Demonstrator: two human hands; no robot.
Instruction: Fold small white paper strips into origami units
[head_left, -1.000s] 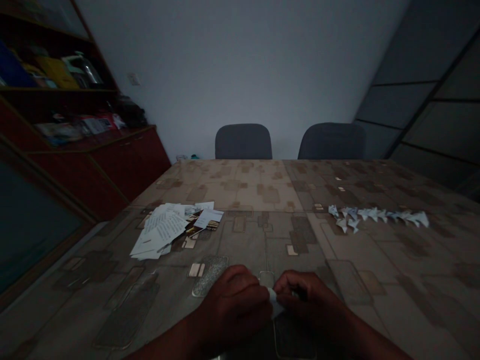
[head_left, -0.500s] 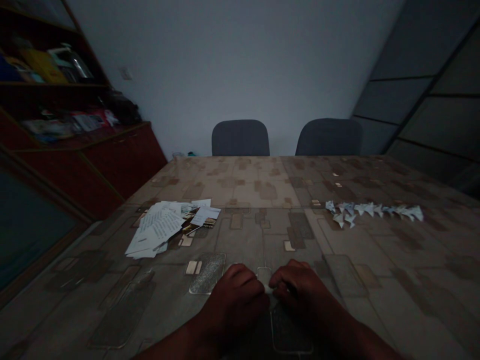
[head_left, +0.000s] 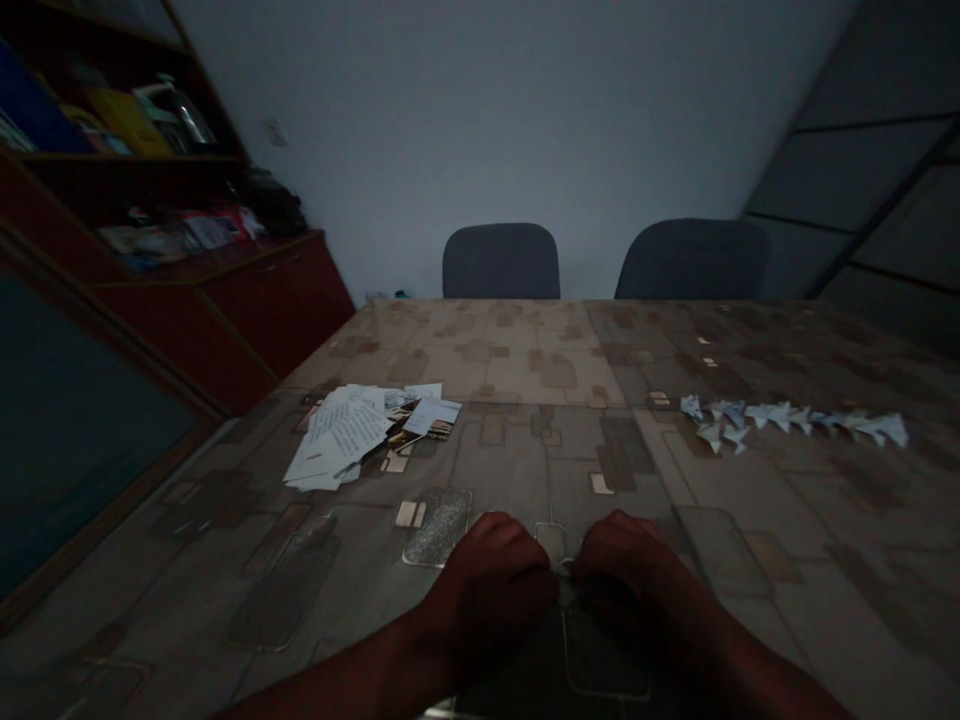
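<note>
My left hand [head_left: 504, 568] is closed just above the near part of the table, fingers curled inward. Facing it, my right hand [head_left: 626, 560] is closed too, its fingertips bent down. Between the two sets of fingertips shows a small pale piece of paper [head_left: 566, 567], mostly covered by the fingers; its shape is hard to make out in the dim light. To the right lies a row of small folded paper figures [head_left: 780, 415]. On the left, printed paper sheets [head_left: 337, 440] rest in a loose, overlapping pile.
A patterned cloth [head_left: 495, 350] covers the table. Two grey chairs [head_left: 501, 262] stand at its far side, against a pale wall. A dark red cabinet [head_left: 277, 305] with items on its shelves is at the left.
The whole view has shifted, so the scene sits further right and slightly higher. My right hand's fingers have moved slightly away from my left hand and curl lower around the paper.
</note>
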